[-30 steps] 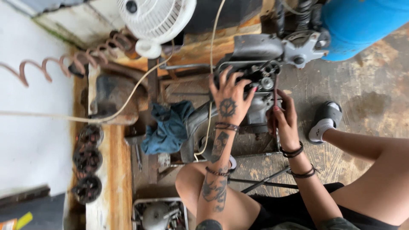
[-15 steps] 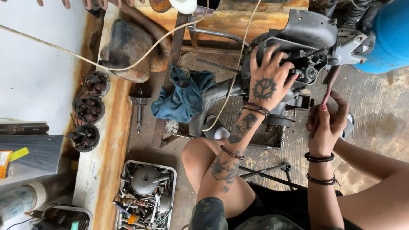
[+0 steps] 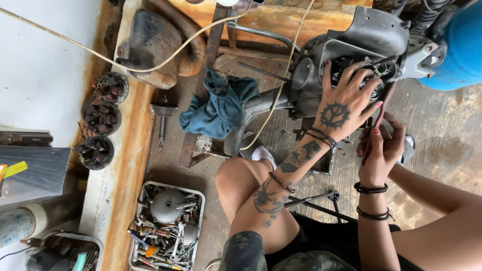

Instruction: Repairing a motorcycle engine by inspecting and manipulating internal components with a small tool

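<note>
Left hand (image 3: 344,103): fingers spread wide, palm pressed flat on the grey engine casing (image 3: 371,37), apparently to steady it; nothing gripped. Right hand (image 3: 380,145): closed round a slim dark-red-handled tool (image 3: 380,113), tip angled up toward the casing just beside the left fingers. Engine casing: sits on the wooden floor (image 3: 442,130), directly ahead of the knees. Blue rag (image 3: 218,108): draped left of the casing. Metal tray (image 3: 168,223) of parts: near the left knee, within reach.
</note>
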